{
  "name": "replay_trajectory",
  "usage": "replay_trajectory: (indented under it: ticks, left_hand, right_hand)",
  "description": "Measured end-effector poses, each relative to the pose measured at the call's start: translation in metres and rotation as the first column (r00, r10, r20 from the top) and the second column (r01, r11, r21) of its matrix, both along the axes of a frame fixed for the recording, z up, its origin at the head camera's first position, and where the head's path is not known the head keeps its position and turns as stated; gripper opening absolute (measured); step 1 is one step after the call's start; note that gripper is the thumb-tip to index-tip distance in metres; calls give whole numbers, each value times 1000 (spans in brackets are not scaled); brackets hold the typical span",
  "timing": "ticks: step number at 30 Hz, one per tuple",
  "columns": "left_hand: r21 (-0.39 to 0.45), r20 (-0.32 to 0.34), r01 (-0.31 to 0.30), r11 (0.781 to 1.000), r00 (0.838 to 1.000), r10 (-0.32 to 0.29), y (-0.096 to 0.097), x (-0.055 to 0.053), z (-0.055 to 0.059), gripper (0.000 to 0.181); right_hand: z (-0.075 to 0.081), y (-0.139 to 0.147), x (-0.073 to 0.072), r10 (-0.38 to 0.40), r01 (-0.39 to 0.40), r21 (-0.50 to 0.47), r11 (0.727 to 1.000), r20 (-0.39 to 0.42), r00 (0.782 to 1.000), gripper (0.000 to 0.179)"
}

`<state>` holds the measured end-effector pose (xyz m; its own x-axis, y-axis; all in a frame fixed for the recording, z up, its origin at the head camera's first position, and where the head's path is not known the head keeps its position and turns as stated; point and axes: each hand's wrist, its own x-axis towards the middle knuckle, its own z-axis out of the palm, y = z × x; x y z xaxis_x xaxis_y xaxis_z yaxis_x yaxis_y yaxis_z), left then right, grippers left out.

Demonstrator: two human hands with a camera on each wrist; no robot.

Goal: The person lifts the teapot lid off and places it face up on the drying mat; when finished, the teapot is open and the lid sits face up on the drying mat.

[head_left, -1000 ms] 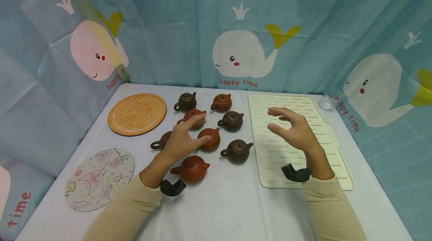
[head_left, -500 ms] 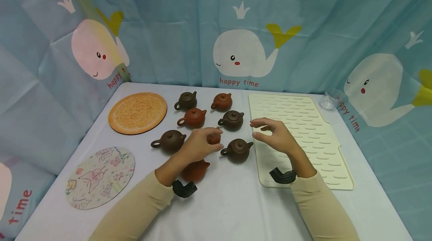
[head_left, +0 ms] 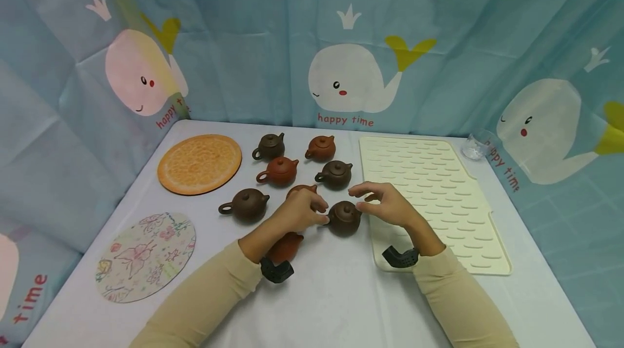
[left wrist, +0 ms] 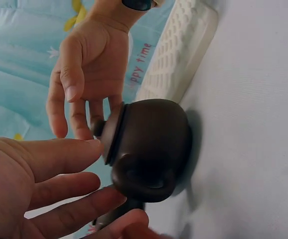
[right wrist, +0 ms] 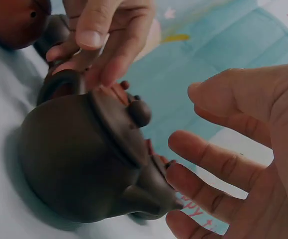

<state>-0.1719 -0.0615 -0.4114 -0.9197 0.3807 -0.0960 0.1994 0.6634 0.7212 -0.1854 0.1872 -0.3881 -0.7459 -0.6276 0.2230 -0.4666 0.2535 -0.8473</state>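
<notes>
A dark brown teapot [head_left: 344, 220] stands on the white cloth between the two hands, its handle toward the left and its spout toward the right. My left hand [head_left: 298, 212] is at the handle side; in the left wrist view its spread fingers [left wrist: 67, 154] come close to the lid and handle without curling round them. On the spout side is my right hand [head_left: 387, 204]. Its fingers [right wrist: 218, 159] are parted and apart from the pot in the right wrist view. A reddish teapot [head_left: 301, 189] is partly hidden behind the left hand, another [head_left: 286, 249] under the left wrist.
Several more brown and reddish teapots stand behind and left, including a dark one [head_left: 247, 206] and a reddish one [head_left: 280, 171]. A cream ridged tray [head_left: 439, 174] lies at right. Two round mats, orange [head_left: 200, 163] and floral [head_left: 146, 256], lie left. A clear cup [head_left: 475, 147] stands back right.
My left hand has moved right, from over the reddish teapots to the dark teapot's handle. My right hand has come left from above the tray to the spout. The teapots have stayed put.
</notes>
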Motion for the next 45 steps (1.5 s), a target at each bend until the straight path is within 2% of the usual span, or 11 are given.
replay_trajectory:
  ticks: [3, 7, 10, 13, 17, 22, 26, 33, 37, 45]
  left_hand:
    - [-13, 25, -6, 1000, 1000, 6, 3, -2, -3, 27]
    - [-32, 50, -31, 999, 998, 33, 6, -3, -4, 27]
    - [-9, 75, -36, 999, 997, 36, 6, -3, -5, 23]
    - [32, 98, -35, 999, 995, 32, 5, -2, -6, 14]
    - [51, 105, -48, 998, 994, 43, 5, -1, -7, 7]
    - [38, 119, -61, 997, 991, 56, 4, -2, -7, 8]
    - [37, 123, -58, 998, 991, 53, 4, -2, -7, 9]
    - [60, 122, -39, 997, 992, 31, 7, -2, -8, 9]
    - [50, 122, -39, 998, 992, 33, 8, -1, -8, 9]
    - [35, 131, -57, 998, 990, 52, 8, -2, -8, 9]
  right_hand:
    - [-4, -3, -2, 11, -11, 19, 1000, 17, 1000, 26]
    - [-24, -2, -11, 28, -29, 29, 999, 27, 999, 27]
    - [-40, 0, -19, 35, -36, 41, 999, 28, 999, 28]
    - [-44, -1, -20, 38, -38, 59, 998, 10, 999, 26]
    - [-43, -4, -19, 53, -48, 76, 996, -66, 996, 23]
    - [-40, -7, -19, 62, -39, 137, 990, -173, 983, 20]
    - [-37, -9, -20, 50, -8, 198, 980, -209, 977, 16]
    - [-30, -9, -19, 39, 6, 231, 973, -189, 981, 13]
    - [-28, -6, -16, 14, 19, 199, 980, -166, 986, 9]
    - [-28, 1, -14, -65, 73, 134, 988, -65, 996, 5]
